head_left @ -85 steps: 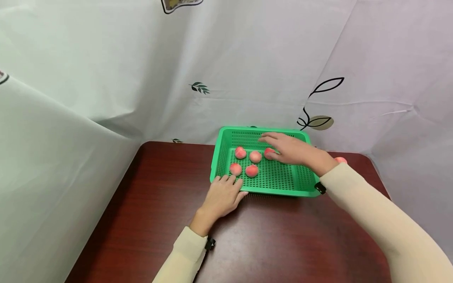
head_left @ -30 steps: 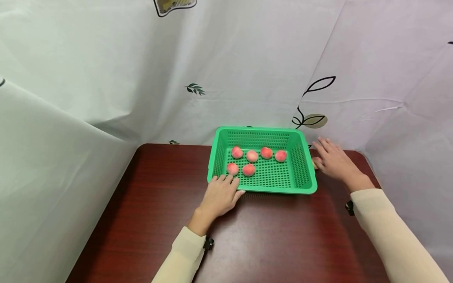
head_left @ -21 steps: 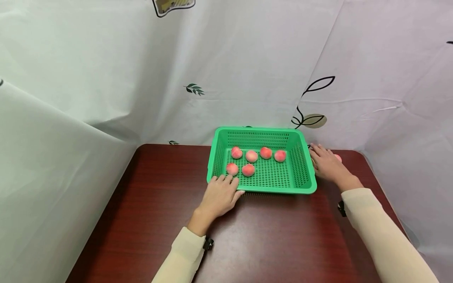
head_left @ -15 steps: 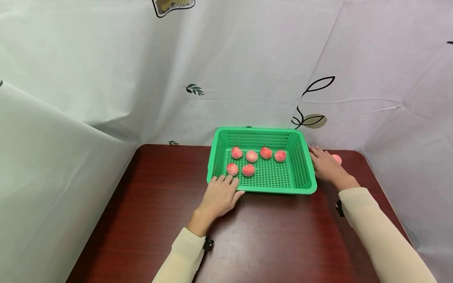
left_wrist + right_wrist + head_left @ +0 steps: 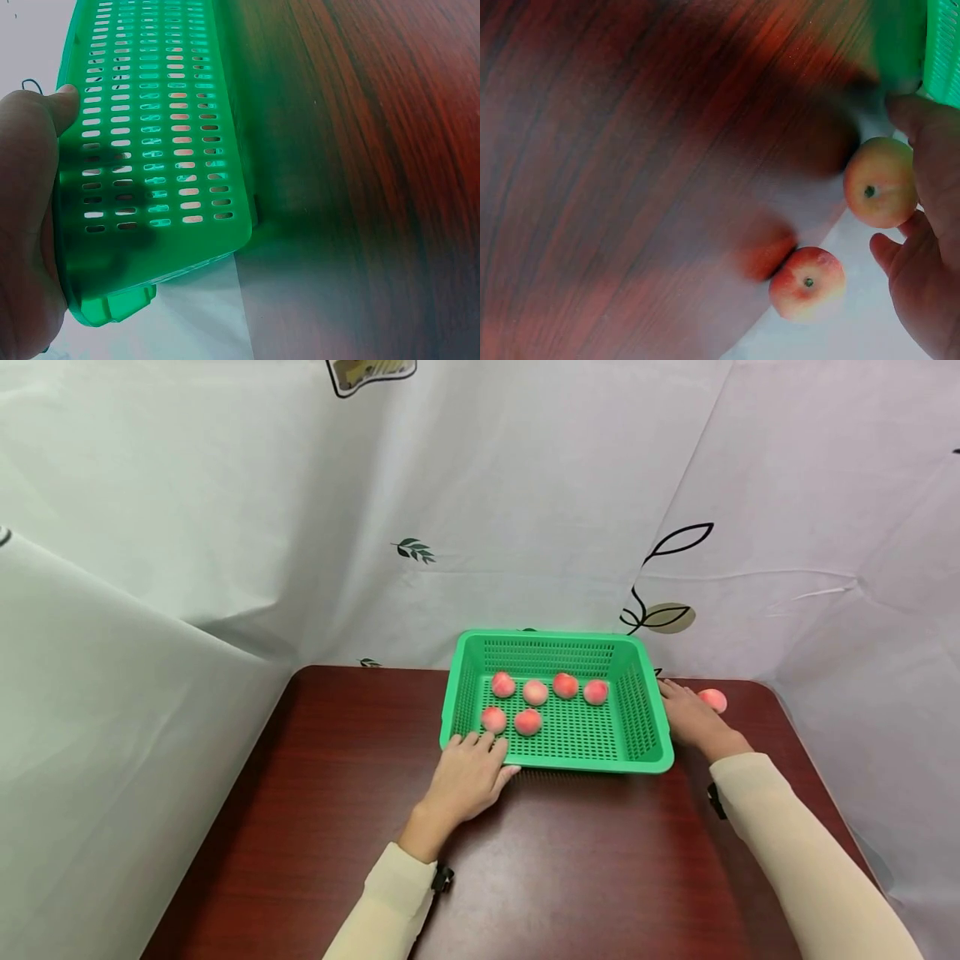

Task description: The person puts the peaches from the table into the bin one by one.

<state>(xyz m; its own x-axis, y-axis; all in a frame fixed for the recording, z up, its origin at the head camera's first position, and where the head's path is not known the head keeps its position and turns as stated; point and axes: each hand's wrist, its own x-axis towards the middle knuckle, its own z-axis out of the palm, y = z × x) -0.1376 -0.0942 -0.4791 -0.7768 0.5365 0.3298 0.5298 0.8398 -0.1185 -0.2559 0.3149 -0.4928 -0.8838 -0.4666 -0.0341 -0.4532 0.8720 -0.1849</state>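
Note:
A green plastic basket (image 5: 585, 766) stands at the back of the table with several peaches (image 5: 528, 722) spread over its floor. My left hand (image 5: 467, 779) grips the near rim at its left end, fingers over the edge and thumb outside; the left wrist view has the thumb against the basket's slotted wall (image 5: 150, 150). Right of the basket, my right hand (image 5: 693, 720) holds a peach (image 5: 880, 182) between thumb and fingers, low over the table. From the head view that peach is hidden under the hand. Another peach (image 5: 713, 700) lies just beyond the hand, apart from it.
The dark red-brown wooden table (image 5: 337, 777) reaches forward from the basket. A pale cloth (image 5: 525, 510) with leaf prints hangs behind it and along both sides. The basket's right wall (image 5: 647, 710) stands close beside my right hand.
My right hand has left the basket's inside, where one more peach now lies in the back row, and reached over its right side to another peach. The left hand stays on the rim.

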